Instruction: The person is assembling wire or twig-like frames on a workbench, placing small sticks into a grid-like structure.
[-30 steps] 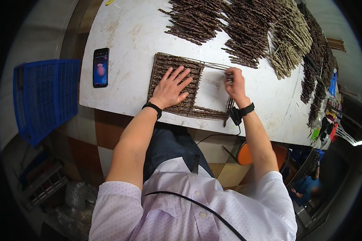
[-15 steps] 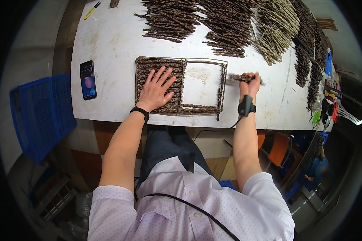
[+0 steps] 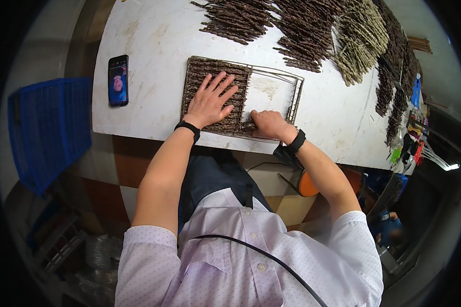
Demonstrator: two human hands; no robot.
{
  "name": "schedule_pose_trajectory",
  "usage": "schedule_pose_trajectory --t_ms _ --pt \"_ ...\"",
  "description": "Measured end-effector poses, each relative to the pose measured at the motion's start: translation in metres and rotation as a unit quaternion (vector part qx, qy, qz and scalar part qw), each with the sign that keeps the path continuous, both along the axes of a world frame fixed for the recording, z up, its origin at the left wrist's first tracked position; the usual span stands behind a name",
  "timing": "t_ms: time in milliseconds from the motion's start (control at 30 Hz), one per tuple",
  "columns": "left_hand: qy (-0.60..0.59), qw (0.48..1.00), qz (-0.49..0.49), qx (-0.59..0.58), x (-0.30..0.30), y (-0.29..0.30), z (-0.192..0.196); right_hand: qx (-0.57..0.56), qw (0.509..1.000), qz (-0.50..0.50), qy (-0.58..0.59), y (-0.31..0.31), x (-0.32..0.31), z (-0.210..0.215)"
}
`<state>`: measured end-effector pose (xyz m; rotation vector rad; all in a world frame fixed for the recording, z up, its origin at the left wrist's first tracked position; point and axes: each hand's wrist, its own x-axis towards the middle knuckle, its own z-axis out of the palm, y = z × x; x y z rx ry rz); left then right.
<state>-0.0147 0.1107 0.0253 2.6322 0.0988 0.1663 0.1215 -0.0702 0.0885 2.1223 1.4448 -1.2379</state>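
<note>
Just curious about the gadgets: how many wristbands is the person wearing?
2. A black wristband sits on the left wrist near the wire rack; another black wristband sits on the right wrist.

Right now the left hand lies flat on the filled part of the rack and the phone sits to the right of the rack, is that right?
Not quite: in the head view the phone sits left of the rack. The left hand does lie flat on its filled part.

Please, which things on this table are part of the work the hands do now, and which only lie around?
In the work:
- wire rack, its left part filled with brown sticks
- left hand, flat on those sticks
- right hand, closed at the rack's near edge

Lying about:
- phone
- piles of loose sticks at the table's far side
- blue crate beside the table
</note>
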Motion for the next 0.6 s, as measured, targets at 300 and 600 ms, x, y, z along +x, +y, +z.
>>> schedule_pose_trajectory --t_ms 300,600 --pt "-0.032 0.999 -0.004 -0.021 0.001 0.0 -0.003 -0.209 0.941 -0.082 0.254 0.018 0.035 -0.035" --pt "-0.045 0.999 -0.001 -0.029 0.002 0.0 -0.005 -0.157 0.948 -0.094 0.259 0.007 0.032 -0.038"
